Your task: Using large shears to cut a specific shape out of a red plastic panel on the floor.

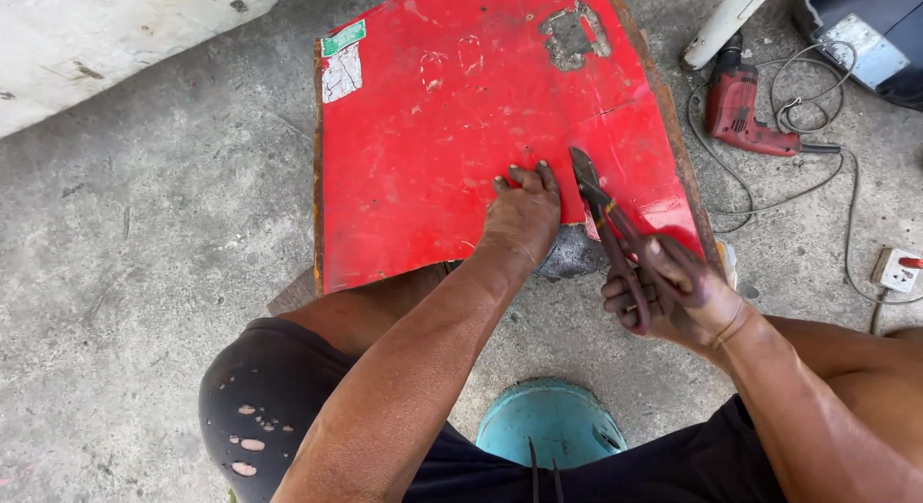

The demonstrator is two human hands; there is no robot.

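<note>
A large red sheet-metal panel (pixel 452 109) lies on the concrete floor in front of me, scratched, with worn stickers at its top left corner. My left hand (pixel 522 210) presses flat on the panel near its lower edge, fingers spread. My right hand (pixel 668 291) grips the handles of metal snips (pixel 601 207), whose blades bite into the panel's lower edge just right of my left hand. A cut flap of the sheet curls down below the left hand.
A red power drill (pixel 745 113) with a tangled cord lies on the floor at the right. A white socket block (pixel 894 269) sits at the far right edge. A teal round stool (pixel 548 421) shows below me. A white wall runs along the top left.
</note>
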